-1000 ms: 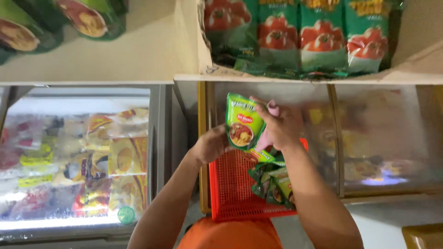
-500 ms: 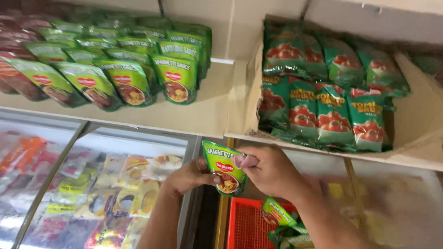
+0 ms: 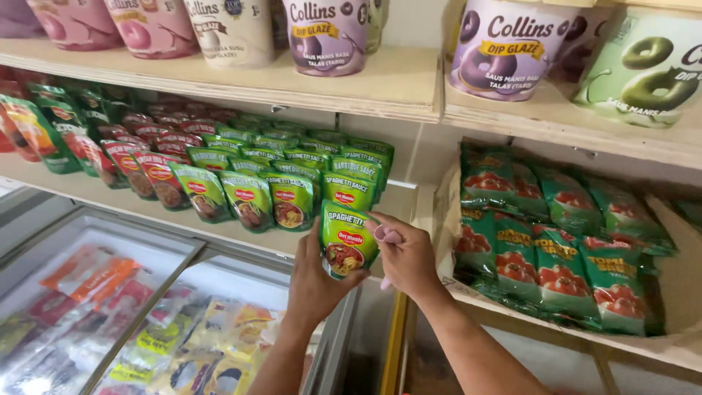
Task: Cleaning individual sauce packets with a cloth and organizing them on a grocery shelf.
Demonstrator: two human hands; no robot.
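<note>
Pouch [image 3: 348,241] raised, between both hands

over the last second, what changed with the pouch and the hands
Both hands carried the green sauce pouch up from above the red basket to the front of the pouch rows on the shelf. The basket has dropped out of view. The grip is unchanged: the left hand cups the pouch from below and the right hand pinches its upper right corner. The pouch is not yet on the shelf.

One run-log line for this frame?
left hand: holds green sauce pouch | right hand: on pouch, pink object between fingers | at shelf
</note>
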